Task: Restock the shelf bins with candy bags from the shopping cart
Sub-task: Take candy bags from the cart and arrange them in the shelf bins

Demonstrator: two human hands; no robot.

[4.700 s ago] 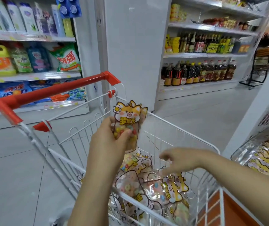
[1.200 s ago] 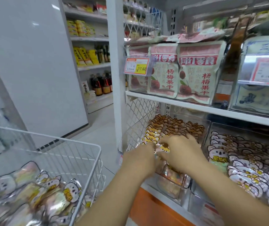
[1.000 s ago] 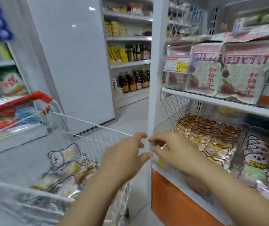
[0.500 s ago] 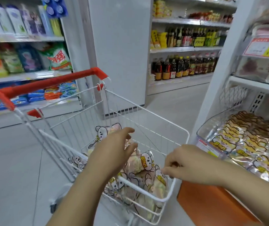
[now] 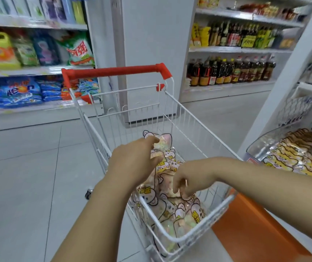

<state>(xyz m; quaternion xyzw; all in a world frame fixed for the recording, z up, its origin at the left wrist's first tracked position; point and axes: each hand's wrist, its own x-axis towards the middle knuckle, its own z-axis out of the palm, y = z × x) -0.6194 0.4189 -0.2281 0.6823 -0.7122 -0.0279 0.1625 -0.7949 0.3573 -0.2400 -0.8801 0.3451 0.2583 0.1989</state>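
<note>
The white wire shopping cart with a red handle stands in front of me. It holds several clear candy bags printed with cartoon animals. My left hand reaches into the cart, fingers apart, with its fingertips on an upright pink-eared bag. My right hand is lower in the cart, fingers curled down onto the pile; whether it grips a bag is unclear. At the right edge, a clear shelf bin is packed with orange cat candy bags.
A white shelf post rises just right of the cart, with an orange base panel below the bin. Detergent shelves fill the left, bottle shelves the back right. Grey tiled floor lies to the left.
Both hands left the shelf bin and swung left to the cart. In the last half second they dropped from the rim down onto the candy bags.
</note>
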